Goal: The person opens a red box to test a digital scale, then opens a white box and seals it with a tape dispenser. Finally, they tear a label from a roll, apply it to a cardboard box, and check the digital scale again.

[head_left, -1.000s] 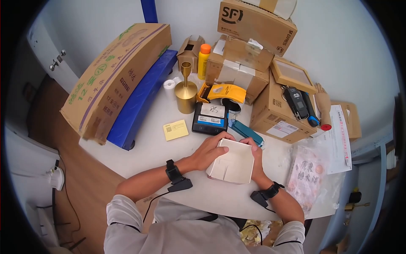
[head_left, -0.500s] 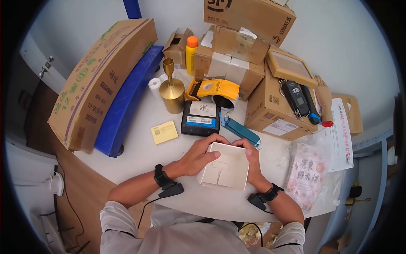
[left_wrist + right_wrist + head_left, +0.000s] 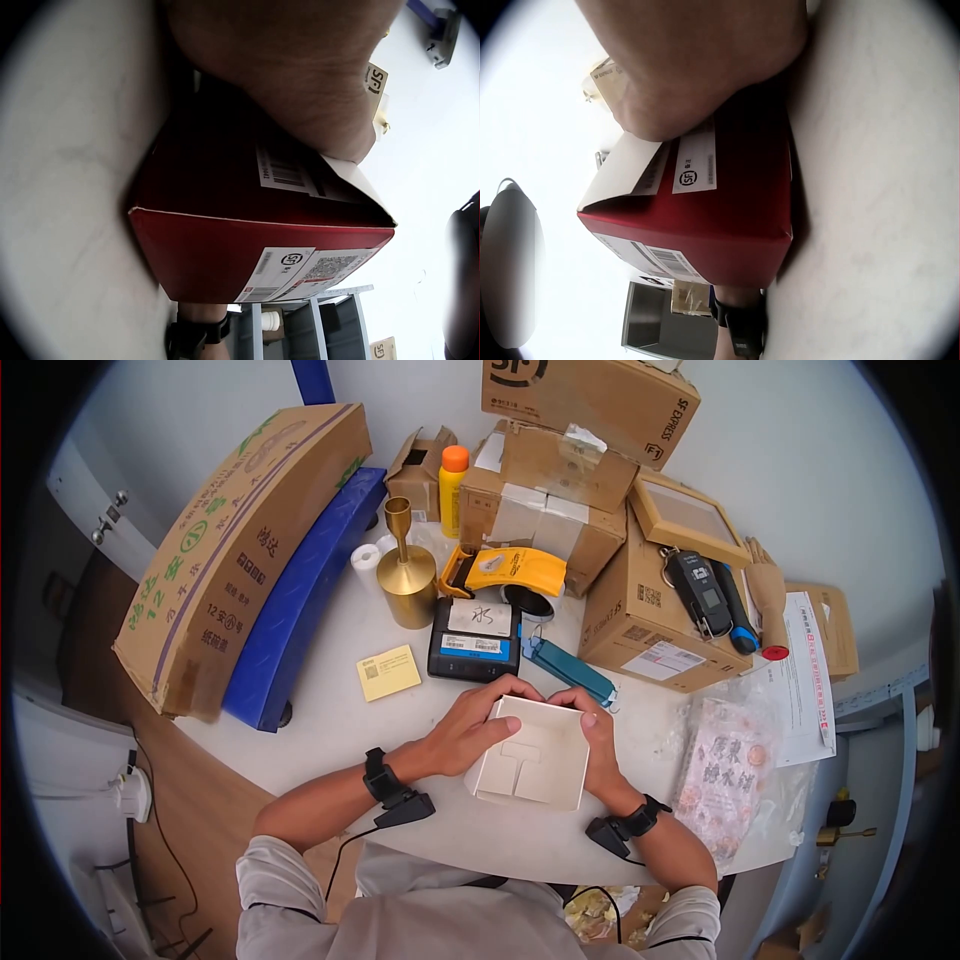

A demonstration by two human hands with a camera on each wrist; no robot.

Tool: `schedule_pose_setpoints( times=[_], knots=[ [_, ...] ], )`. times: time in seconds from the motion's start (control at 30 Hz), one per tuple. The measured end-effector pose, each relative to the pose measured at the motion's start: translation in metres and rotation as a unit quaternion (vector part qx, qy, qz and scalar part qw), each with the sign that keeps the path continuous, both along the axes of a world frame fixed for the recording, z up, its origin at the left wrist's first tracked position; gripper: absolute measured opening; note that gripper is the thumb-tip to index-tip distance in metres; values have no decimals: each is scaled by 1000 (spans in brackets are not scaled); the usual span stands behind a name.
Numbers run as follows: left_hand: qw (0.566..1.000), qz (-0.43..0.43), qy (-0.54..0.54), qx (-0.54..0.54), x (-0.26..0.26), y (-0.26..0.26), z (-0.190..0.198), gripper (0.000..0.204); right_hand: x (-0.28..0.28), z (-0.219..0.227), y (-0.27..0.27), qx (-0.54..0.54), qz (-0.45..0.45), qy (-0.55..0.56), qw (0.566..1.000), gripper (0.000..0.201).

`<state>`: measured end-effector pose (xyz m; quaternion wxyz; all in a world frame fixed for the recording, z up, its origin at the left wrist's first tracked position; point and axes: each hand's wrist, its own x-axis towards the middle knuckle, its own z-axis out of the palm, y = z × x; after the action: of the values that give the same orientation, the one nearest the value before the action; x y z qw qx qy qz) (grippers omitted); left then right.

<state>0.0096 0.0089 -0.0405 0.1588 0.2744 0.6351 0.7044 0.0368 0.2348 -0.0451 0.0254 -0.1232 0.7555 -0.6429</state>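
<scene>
An open box, white inside (image 3: 535, 755), stands on the table in front of the person, nothing visible inside. Its outside is red with shipping labels in the left wrist view (image 3: 202, 255) and the right wrist view (image 3: 742, 202). The left hand (image 3: 474, 728) grips its left and far side, thumb over the rim. On the right side the right hand (image 3: 598, 748) holds it, thumb at the top edge. Fingertips of both hands are partly hidden behind the far wall.
Beyond the hands lie a black label printer (image 3: 474, 642), a teal object (image 3: 571, 672) and yellow notes (image 3: 389, 672). A gold goblet-like object (image 3: 408, 585), a tape dispenser (image 3: 515, 568) and cartons (image 3: 655, 622) stand farther back. A plastic-wrapped pack (image 3: 722, 775) lies right.
Compared with a second ago, the head view has shifted and the box sits slightly lower left in it, both hands still holding it. Over the last half second nothing visibly moves.
</scene>
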Motion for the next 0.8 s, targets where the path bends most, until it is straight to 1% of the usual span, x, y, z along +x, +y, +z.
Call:
schedule_pose_setpoints(
  times=[0.03, 0.1, 0.4, 0.6, 0.8],
  knots=[
    [1000, 0, 0, 0, 0, -1, 0, 40, 0, -1, 0, 0, 0, 0, 1000, 63],
    [999, -19, -31, -32, -1, -2, 2, 52, 0, -2, 0, -2, 0, -1, 1000, 64],
    [999, -20, -27, -34, -1, -2, 3, 54, 0, 4, -1, 6, 1, 5, 1000, 63],
    [999, -14, -26, -37, -1, -2, 3, 55, -1, -3, 0, 0, -1, 13, 1000, 63],
    [998, -11, -27, -51, -2, -2, 4, 56, 0, 0, -1, -1, -4, 3, 1000, 64]
  ],
)
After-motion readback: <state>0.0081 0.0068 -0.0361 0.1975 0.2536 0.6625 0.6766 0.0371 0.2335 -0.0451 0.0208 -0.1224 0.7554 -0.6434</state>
